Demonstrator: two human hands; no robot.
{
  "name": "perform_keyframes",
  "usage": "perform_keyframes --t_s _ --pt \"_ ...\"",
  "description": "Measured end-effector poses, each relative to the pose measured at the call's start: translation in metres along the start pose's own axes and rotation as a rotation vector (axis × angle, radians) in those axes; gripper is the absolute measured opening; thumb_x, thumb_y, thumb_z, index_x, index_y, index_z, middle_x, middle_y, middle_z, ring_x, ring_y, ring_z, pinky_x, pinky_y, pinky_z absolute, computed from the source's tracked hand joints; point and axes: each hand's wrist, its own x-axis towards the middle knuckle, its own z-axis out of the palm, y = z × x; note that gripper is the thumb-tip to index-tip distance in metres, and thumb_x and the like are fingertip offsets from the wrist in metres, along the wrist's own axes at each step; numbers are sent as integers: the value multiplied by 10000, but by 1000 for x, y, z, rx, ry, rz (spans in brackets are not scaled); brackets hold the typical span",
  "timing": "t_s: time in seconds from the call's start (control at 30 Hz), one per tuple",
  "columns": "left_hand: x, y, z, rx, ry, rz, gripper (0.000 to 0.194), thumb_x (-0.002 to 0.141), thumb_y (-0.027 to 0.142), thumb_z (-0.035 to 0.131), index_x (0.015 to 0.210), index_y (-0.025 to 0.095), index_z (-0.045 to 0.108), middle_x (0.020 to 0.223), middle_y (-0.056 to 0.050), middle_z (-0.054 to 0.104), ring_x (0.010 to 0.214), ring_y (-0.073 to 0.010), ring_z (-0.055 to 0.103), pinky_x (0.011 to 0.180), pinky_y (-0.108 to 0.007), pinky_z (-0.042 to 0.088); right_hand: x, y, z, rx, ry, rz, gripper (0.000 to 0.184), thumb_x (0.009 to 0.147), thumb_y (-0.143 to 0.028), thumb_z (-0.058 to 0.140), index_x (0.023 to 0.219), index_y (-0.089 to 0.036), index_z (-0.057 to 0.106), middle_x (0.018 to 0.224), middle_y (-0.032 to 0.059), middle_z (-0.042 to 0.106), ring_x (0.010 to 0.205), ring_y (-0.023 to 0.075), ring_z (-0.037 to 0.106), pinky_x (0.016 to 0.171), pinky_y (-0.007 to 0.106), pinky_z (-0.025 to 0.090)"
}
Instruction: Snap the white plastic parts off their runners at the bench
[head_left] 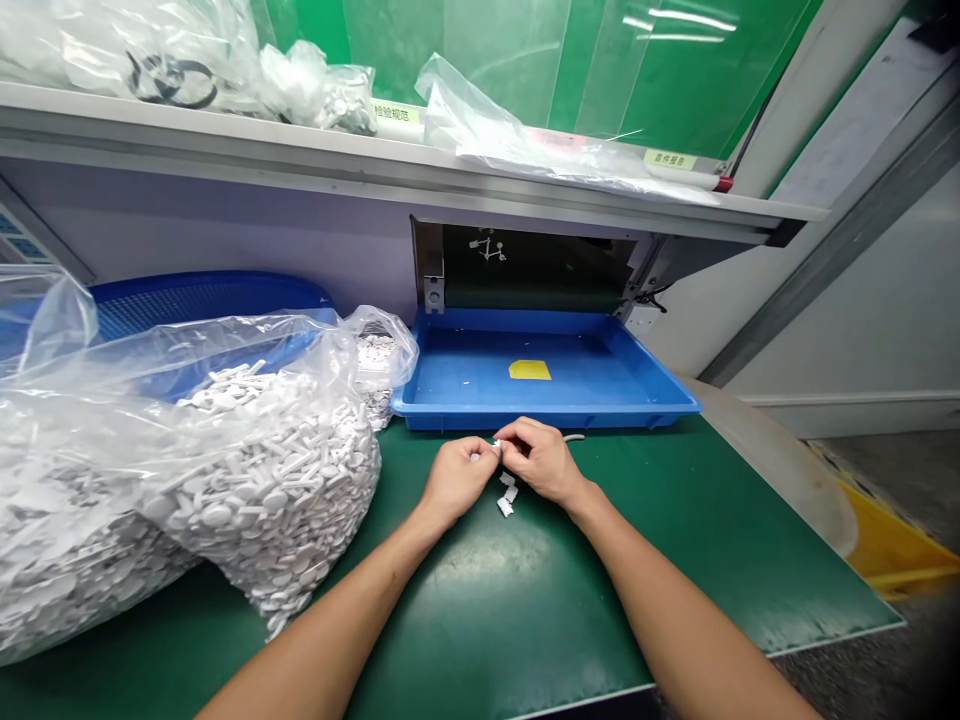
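Fig. 1. My left hand (456,480) and right hand (541,462) pinch a small white plastic piece (496,443).
Just below the blue tray's (544,420) front rim; open green tabletop (525,610) lies nearer me.

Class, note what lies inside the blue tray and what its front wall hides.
A yellow label and a few white specks lie on the floor of the blue tray. Its front wall covers the nearest strip of floor, so that part cannot be seen.
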Motion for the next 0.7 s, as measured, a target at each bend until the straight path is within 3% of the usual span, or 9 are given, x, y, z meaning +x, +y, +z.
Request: perform_keyframes --t_s 0.4,0.53,0.63,0.7 --pt "2 0 -3 95 -11 12 279 777 377 567 650 135 622 630 13 557 597 -132 474 568 -204 340 2 -1 -6 65 -56 -41 216 831 -174 557 974 -207 714 889 32 644 726 162 590 685 266 472" --pt "-2 9 -3 59 73 72 278 819 411 588 754 143 628 625 29 509 573 -113 432 539 -195 316 3 0 -1 316 1 190 171 843 -280 604 934 -187 715 767 21 640 625 155 582 592 251 495" --pt "-5 14 -1 -7 125 120 304 822 451 644 912 161 624 591 59 434 527 -96 380 511 -183 298 2 -1 8 647 24 436 253 800 -367 682 925 -148 697 664 11 607 545 140 557 492 219 488" --pt "-5 14 0 -68 145 135 320 811 457 665 914 156 630 626 41 486 556 -101 419 532 -181 331 2 -4 14 791 27 520 300 758 -393 733 902 -135 686 662 14 604 543 130 556 484 204 490"
